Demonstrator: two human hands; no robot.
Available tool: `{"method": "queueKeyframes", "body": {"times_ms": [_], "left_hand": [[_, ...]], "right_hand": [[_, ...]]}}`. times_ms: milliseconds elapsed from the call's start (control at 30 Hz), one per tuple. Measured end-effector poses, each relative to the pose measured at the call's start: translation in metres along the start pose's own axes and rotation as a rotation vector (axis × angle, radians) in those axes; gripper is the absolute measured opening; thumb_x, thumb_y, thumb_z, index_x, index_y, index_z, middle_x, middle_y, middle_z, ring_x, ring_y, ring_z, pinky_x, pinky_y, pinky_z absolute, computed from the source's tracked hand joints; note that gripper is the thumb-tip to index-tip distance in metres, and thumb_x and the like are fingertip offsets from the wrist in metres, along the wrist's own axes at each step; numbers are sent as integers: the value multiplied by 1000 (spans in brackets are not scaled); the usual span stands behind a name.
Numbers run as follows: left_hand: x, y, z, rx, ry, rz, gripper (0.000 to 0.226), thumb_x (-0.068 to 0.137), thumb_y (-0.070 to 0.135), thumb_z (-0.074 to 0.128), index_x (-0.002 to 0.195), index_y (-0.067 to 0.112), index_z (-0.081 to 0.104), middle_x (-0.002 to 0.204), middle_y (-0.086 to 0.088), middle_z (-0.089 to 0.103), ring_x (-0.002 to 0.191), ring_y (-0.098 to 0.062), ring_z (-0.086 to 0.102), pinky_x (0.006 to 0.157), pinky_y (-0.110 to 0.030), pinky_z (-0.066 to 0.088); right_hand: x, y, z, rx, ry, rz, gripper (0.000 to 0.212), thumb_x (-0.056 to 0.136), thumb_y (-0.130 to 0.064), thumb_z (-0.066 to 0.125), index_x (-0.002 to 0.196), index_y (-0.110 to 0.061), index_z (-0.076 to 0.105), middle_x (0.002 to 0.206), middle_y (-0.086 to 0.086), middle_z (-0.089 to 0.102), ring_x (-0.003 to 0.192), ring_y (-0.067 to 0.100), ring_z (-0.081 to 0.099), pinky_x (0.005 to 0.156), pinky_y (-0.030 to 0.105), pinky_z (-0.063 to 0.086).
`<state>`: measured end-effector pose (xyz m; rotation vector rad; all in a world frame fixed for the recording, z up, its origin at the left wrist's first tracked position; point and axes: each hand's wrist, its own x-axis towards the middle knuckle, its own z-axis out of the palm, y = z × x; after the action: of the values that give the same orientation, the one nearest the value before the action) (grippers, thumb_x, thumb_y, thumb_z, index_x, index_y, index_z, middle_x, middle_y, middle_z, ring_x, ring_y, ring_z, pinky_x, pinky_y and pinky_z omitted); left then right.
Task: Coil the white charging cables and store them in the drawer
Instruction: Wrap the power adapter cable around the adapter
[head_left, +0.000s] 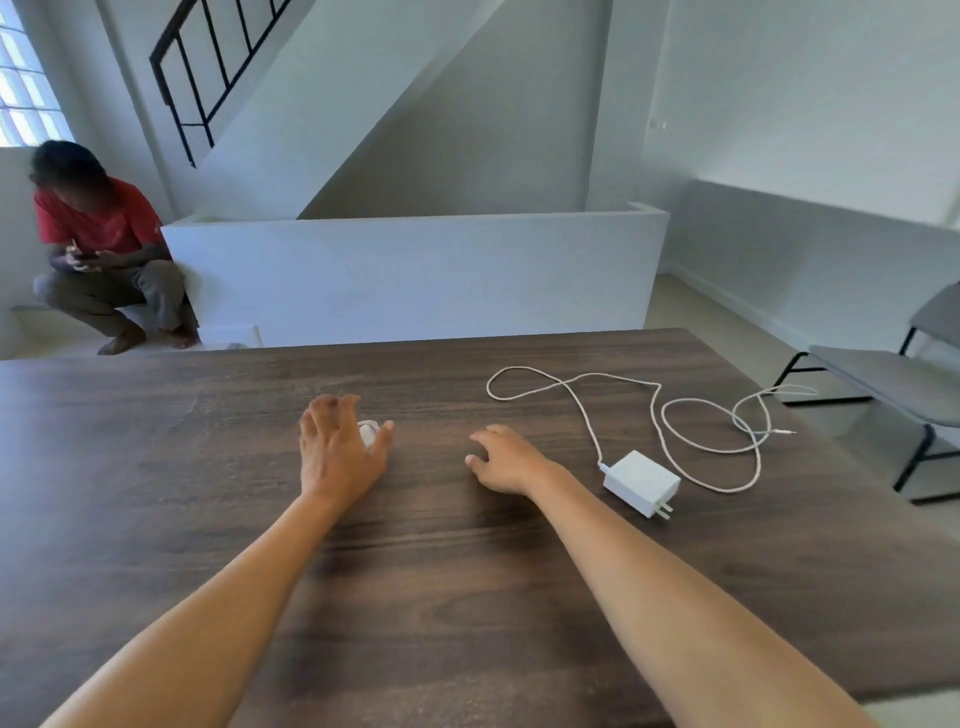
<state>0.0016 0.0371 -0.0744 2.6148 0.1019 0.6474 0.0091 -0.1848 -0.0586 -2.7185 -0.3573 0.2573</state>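
Observation:
A white charging cable (670, 415) lies uncoiled in loose loops on the right part of the dark wooden table (156, 467). It runs into a white plug adapter (641, 482), and its far loop hangs past the table's right edge. My left hand (340, 452) hovers with spread fingers over a small white bundle (368, 432), which shows between thumb and forefinger and is mostly hidden. My right hand (506, 460) rests on the table, loosely curled and holding nothing, a little left of the adapter. No drawer is in view.
A grey chair (883, 379) with black legs stands just off the table's right edge. A person in a red shirt (98, 249) crouches on the floor at the far left, beside a low white wall (415, 275) behind the table.

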Motion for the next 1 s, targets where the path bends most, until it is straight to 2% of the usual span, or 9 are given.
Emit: {"method": "queueKeyframes", "body": {"times_ms": [167, 367, 433, 567, 633, 700, 733, 867, 1000], "left_hand": [[11, 52, 18, 3, -87, 93, 48, 89, 36, 55, 128, 12, 44, 130, -17, 36, 124, -38, 31, 103, -52, 32], [-4, 138, 52, -188, -445, 277, 33, 86, 32, 62, 109, 8, 56, 103, -9, 57, 104, -29, 53, 90, -34, 41], [-12, 165, 61, -206, -537, 349, 39, 84, 40, 64, 109, 12, 58, 98, -4, 56, 99, -24, 55, 88, -30, 42], [-23, 209, 71, -169, -670, 489, 61, 78, 54, 65, 122, 13, 60, 110, -11, 57, 106, -23, 53, 97, -31, 41], [-24, 227, 72, -95, -730, 467, 71, 72, 69, 59, 103, 5, 66, 103, -17, 62, 101, -30, 58, 84, -35, 45], [-27, 241, 73, -5, -745, 381, 79, 63, 83, 51, 71, 5, 58, 95, -19, 64, 92, -31, 62, 60, -33, 42], [-30, 246, 73, 39, -739, 341, 81, 59, 88, 49, 65, 7, 54, 95, -17, 65, 91, -28, 63, 55, -31, 39], [-38, 257, 81, 124, -793, 317, 85, 64, 84, 50, 93, 5, 64, 103, -11, 68, 95, -26, 63, 67, -33, 46], [-37, 264, 75, 129, -941, 253, 71, 73, 73, 54, 101, 8, 59, 94, -12, 69, 73, -27, 65, 68, -32, 55]], "right_hand": [[-18, 37, -43, 91, 180, 34, 45, 97, -27, 48, 138, -10, 47, 145, 15, 39, 134, 27, 40, 109, 32, 30], [-63, 124, -83, 126, 372, 262, 33, 90, -17, 49, 120, -10, 61, 125, 14, 55, 112, 29, 56, 94, 34, 44], [-79, 150, -85, 113, 393, 357, 28, 87, -15, 49, 108, -8, 67, 115, 13, 63, 107, 29, 58, 90, 33, 45], [-99, 176, -80, 118, 339, 514, 19, 84, -17, 54, 88, -11, 72, 103, 8, 71, 103, 26, 62, 87, 28, 47], [-105, 181, -76, 132, 306, 534, 18, 82, -17, 59, 85, -11, 75, 98, 6, 73, 100, 24, 64, 85, 26, 49], [-110, 186, -72, 143, 298, 548, 20, 81, -15, 58, 84, -10, 77, 96, 7, 74, 99, 24, 65, 85, 27, 51], [-112, 188, -71, 150, 304, 554, 21, 81, -13, 57, 84, -10, 77, 96, 8, 74, 99, 24, 65, 86, 28, 52], [-116, 191, -69, 143, 334, 554, 23, 82, -9, 54, 87, -10, 77, 98, 8, 74, 102, 24, 65, 89, 29, 52], [-115, 190, -68, 142, 360, 553, 24, 83, -9, 53, 86, -10, 77, 97, 10, 74, 101, 26, 65, 88, 31, 53]]}}
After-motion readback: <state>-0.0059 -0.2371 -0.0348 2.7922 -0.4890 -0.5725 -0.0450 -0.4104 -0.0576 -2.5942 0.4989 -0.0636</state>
